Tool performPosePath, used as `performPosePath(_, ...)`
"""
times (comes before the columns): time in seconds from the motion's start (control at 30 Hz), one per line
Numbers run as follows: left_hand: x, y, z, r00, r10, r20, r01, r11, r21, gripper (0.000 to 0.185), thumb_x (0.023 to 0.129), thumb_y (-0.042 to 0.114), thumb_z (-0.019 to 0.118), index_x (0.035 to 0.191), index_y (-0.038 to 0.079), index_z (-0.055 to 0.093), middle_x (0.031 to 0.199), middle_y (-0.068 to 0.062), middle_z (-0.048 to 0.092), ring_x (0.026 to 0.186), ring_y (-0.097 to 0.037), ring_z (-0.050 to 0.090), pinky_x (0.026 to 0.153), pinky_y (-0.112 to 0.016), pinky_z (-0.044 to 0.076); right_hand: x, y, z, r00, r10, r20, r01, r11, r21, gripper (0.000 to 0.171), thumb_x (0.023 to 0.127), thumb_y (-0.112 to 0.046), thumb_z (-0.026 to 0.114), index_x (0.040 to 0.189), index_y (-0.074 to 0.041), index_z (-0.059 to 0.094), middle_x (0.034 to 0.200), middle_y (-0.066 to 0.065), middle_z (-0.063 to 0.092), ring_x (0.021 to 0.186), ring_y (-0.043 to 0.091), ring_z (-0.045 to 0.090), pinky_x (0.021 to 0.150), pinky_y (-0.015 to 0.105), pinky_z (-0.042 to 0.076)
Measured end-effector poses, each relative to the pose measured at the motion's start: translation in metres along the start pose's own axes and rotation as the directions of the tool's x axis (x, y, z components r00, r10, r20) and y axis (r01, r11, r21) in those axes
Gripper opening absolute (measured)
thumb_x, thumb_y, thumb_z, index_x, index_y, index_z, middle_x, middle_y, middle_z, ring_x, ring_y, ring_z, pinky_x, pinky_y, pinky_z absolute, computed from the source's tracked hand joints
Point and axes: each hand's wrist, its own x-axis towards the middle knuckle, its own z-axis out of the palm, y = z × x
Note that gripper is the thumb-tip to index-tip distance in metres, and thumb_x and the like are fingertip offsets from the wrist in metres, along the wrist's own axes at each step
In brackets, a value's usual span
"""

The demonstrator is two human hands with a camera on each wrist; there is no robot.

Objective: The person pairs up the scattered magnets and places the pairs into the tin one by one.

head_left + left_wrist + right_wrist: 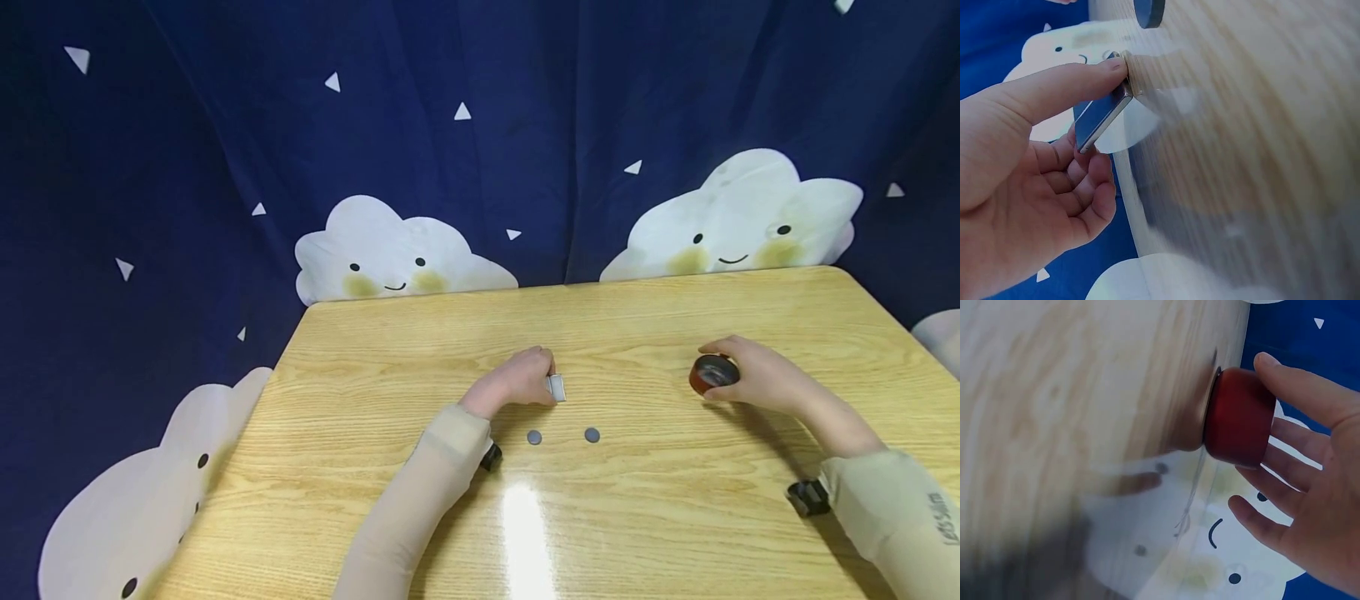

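Between its thumb and fingers, my left hand (pixel 521 379) pinches a small flat rectangular metal-edged piece (pixel 557 387) at the middle of the table. In the left wrist view this piece (pixel 1102 115) is thin and shiny, tilted, with its lower edge close to the tabletop. My right hand (pixel 765 375) holds a short red cylinder (pixel 1240 417) with a dark, dished top, thumb on one side and fingers on the other. The cylinder's base is right at the wood. Two small grey discs (pixel 534 437) (pixel 592 435) lie side by side nearer to me, between the hands.
The light wooden table (pixel 360 350) has a glossy top with a bright reflection near its front. Behind it and to the left hangs a dark blue curtain (pixel 525 167) with white clouds and triangles. A black wrist camera (pixel 808 497) sits under the right sleeve, another (pixel 491 457) under the left.
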Motion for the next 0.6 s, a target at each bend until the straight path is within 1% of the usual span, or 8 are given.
performPosePath(0.13,-0.0005,-0.0014,0.0007,1.000,0.010,-0.015,-0.010,1.000,-0.019,0.035,0.072,0.027,0.076,0.094,0.009,0.055,0.085,0.003,0.052,0.076,-0.010,0.045,0.065,-0.019,0.038,-0.0019,0.0044,0.0014,1.000,0.019,0.009,-0.019,1.000,0.021,0.075,0.066,-0.030,0.080,0.120,0.010,0.048,0.112,0.030,0.053,0.098,0.041,0.053,0.077,0.051,0.043)
performPosePath(0.3,-0.0013,-0.0038,0.0023,1.000,0.014,-0.027,-0.015,0.999,-0.052,0.035,0.072,0.028,0.076,0.092,0.010,0.054,0.084,0.003,0.051,0.075,-0.010,0.045,0.065,-0.019,0.037,-0.0033,0.0076,0.0036,0.999,0.023,0.025,-0.025,0.998,0.060,0.073,0.067,-0.021,0.079,0.121,0.015,0.044,0.111,0.032,0.053,0.096,0.042,0.055,0.077,0.051,0.044)
performPosePath(0.47,-0.0017,-0.0055,0.0027,0.999,0.008,-0.031,-0.011,0.996,-0.093,0.035,0.073,0.028,0.076,0.091,0.010,0.053,0.082,0.003,0.050,0.073,-0.011,0.044,0.063,-0.020,0.037,-0.0042,0.0072,0.0042,0.999,0.028,0.028,-0.030,0.996,0.089,0.072,0.068,-0.021,0.079,0.121,0.014,0.044,0.108,0.029,0.056,0.094,0.040,0.057,0.075,0.048,0.046)
performPosePath(0.6,-0.0019,-0.0051,0.0035,0.999,0.007,-0.031,-0.011,0.995,-0.101,0.034,0.074,0.026,0.075,0.092,0.011,0.051,0.082,0.003,0.050,0.072,-0.010,0.043,0.063,-0.019,0.036,-0.0047,0.0043,0.0040,0.999,0.030,0.022,-0.032,0.995,0.098,0.070,0.069,-0.023,0.078,0.120,0.012,0.046,0.106,0.027,0.058,0.094,0.038,0.057,0.074,0.046,0.046)
